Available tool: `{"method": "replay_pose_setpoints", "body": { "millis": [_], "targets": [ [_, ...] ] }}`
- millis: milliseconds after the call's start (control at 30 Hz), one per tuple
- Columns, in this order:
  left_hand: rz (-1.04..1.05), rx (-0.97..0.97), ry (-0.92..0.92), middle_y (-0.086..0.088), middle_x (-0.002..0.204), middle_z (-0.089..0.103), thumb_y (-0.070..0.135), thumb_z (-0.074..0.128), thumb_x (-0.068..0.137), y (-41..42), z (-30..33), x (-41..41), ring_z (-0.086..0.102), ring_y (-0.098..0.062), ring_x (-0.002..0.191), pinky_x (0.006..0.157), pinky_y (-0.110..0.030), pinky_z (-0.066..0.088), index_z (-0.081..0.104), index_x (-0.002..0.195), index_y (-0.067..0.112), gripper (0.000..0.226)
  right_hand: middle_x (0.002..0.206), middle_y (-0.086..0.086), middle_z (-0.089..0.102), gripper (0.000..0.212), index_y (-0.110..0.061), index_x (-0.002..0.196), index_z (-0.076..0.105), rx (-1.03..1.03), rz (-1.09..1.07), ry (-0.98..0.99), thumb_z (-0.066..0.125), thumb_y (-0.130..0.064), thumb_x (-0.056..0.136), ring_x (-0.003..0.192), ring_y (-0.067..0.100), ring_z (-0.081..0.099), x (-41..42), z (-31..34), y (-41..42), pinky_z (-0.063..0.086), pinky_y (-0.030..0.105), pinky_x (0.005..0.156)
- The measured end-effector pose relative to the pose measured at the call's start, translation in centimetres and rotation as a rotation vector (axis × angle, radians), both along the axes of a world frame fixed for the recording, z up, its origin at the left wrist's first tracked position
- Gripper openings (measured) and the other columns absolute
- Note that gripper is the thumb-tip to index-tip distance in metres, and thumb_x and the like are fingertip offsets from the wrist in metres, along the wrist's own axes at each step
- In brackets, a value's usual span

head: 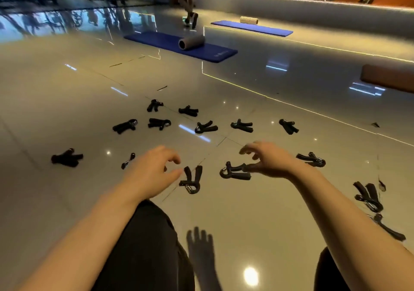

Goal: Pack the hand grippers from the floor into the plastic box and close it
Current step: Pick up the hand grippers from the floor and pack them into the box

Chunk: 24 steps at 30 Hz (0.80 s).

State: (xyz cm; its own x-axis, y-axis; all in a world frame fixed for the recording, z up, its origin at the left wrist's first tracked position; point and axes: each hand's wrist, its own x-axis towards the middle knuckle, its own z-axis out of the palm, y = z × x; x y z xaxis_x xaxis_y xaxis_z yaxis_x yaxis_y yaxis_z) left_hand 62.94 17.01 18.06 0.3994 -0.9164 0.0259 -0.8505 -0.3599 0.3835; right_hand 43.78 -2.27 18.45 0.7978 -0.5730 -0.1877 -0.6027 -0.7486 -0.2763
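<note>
Hand grippers (235, 171): black, V-shaped, each with two padded foam handles joined by a coiled metal spring; well over a dozen are lying scattered across the floor (67, 102), most well apart from one another. One is lying just beside the right hand (268, 160), whose thumb and lower fingers (252, 167) are touching or pinching a handle tip, the exact grip not clear, while the upper fingers are arching spread above it. Another gripper (190, 179) is lying handles-up just beside the left hand (152, 174), whose fingers (173, 156) are curling loosely, thumb apart, holding nothing. No plastic box is showing in this view.

Both forearms are reaching forward, bare; dark trousers (143, 246) are covering the knees below them.

Floor: large glossy pale tiles with thin joints, reflecting ceiling spots and strip lights.

Room: two blue exercise mats (208, 53) are lying farther off, each carrying a cylindrical foam roller (190, 42), the nearer one grey, the farther one pale and ridged. A second person's legs (188, 6) are standing beyond the mats. An orange-brown padded block (387, 77) is sitting at the right.
</note>
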Motion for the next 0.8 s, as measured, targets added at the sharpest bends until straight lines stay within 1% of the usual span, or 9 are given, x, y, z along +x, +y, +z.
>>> {"method": "replay_pose_setpoints", "body": {
  "millis": [100, 200, 300, 400, 467, 533, 633, 700, 800],
  "targets": [
    [0.102, -0.013, 0.051, 0.012, 0.105, 0.053, 0.040, 0.057, 0.087, 1.5, -1.2, 4.0, 0.054, -0.004, 0.088, 0.081, -0.031, 0.051, 0.058, 0.113, 0.029, 0.028, 0.132, -0.001, 0.051, 0.047, -0.024, 0.129, 0.049, 0.040, 0.091, -0.101, 0.065, -0.032, 0.085, 0.110, 0.012, 0.052, 6.9, 1.1, 0.8, 0.043, 0.024, 0.089],
    [0.124, 0.020, 0.113, 0.013, 0.097, 0.056, 0.040, 0.058, 0.087, 0.7, -2.2, 6.9, 0.054, -0.002, 0.085, 0.075, -0.025, 0.049, 0.057, 0.111, 0.029, 0.026, 0.135, -0.002, 0.048, 0.049, -0.025, 0.130, 0.048, 0.003, 0.231, -0.018, 0.065, -0.034, 0.085, 0.117, 0.014, 0.048, 11.5, 0.1, 0.9, 0.038, 0.024, 0.091],
    [0.118, 0.072, 0.182, 0.009, 0.091, 0.057, 0.034, 0.060, 0.088, -0.6, -3.2, 9.8, 0.053, -0.002, 0.078, 0.063, -0.016, 0.039, 0.056, 0.112, 0.027, 0.026, 0.134, 0.000, 0.048, 0.050, -0.023, 0.130, 0.048, 0.011, 0.240, 0.086, 0.065, -0.036, 0.085, 0.120, 0.017, 0.046, 14.0, -2.8, -0.4, 0.038, 0.028, 0.093],
    [0.122, 0.162, 0.126, 0.007, 0.106, 0.055, 0.033, 0.060, 0.087, -1.2, -5.2, 13.4, 0.049, -0.002, 0.082, 0.065, -0.011, 0.037, 0.053, 0.121, 0.024, 0.036, 0.132, 0.003, 0.049, 0.050, -0.022, 0.131, 0.047, 0.082, 0.177, 0.235, 0.065, -0.034, 0.086, 0.121, 0.021, 0.045, 15.7, -6.9, -2.7, 0.038, 0.032, 0.096],
    [0.121, 0.221, 0.100, 0.004, 0.121, 0.046, 0.034, 0.062, 0.086, -1.9, -7.4, 15.8, 0.045, -0.002, 0.086, 0.064, -0.009, 0.032, 0.044, 0.132, 0.025, 0.050, 0.131, 0.004, 0.051, 0.046, -0.019, 0.130, 0.049, 0.104, 0.142, 0.313, 0.063, -0.030, 0.087, 0.120, 0.022, 0.047, 16.7, -10.1, -4.4, 0.039, 0.033, 0.096],
    [0.134, 0.260, 0.147, 0.002, 0.135, 0.035, 0.032, 0.065, 0.085, -2.8, -10.8, 18.1, 0.046, -0.007, 0.100, 0.072, -0.011, 0.037, 0.031, 0.141, 0.029, 0.066, 0.130, 0.005, 0.051, 0.043, -0.020, 0.129, 0.050, 0.098, 0.126, 0.365, 0.062, -0.030, 0.089, 0.118, 0.022, 0.048, 17.8, -14.0, -5.8, 0.041, 0.033, 0.095],
    [0.111, 0.345, 0.115, 0.005, 0.146, 0.025, 0.026, 0.068, 0.082, -3.7, -17.5, 21.1, 0.043, -0.016, 0.120, 0.096, -0.029, 0.043, 0.023, 0.144, 0.034, 0.076, 0.131, 0.006, 0.046, 0.052, -0.022, 0.130, 0.045, 0.125, 0.118, 0.383, 0.064, -0.036, 0.084, 0.116, 0.026, 0.048, 19.8, -21.8, -6.7, 0.045, 0.036, 0.094],
    [0.030, 0.496, -0.030, 0.004, 0.147, 0.025, 0.026, 0.066, 0.081, -3.6, -22.3, 23.0, 0.040, -0.018, 0.125, 0.099, -0.036, 0.042, 0.021, 0.145, 0.033, 0.079, 0.135, 0.004, 0.042, 0.058, -0.024, 0.134, 0.040, 0.138, 0.151, 0.386, 0.063, -0.037, 0.082, 0.119, 0.026, 0.043, 21.0, -26.6, -6.7, 0.044, 0.039, 0.095],
    [-0.151, 0.738, -0.208, 0.001, 0.149, 0.026, 0.037, 0.062, 0.079, -3.6, -27.1, 24.6, 0.036, -0.020, 0.128, 0.098, -0.035, 0.041, 0.021, 0.146, 0.032, 0.079, 0.144, 0.003, 0.030, 0.069, -0.025, 0.143, 0.026, 0.089, 0.181, 0.404, 0.060, -0.033, 0.083, 0.131, 0.025, 0.032, 22.2, -31.7, -7.3, 0.042, 0.039, 0.097]
  ]
}}
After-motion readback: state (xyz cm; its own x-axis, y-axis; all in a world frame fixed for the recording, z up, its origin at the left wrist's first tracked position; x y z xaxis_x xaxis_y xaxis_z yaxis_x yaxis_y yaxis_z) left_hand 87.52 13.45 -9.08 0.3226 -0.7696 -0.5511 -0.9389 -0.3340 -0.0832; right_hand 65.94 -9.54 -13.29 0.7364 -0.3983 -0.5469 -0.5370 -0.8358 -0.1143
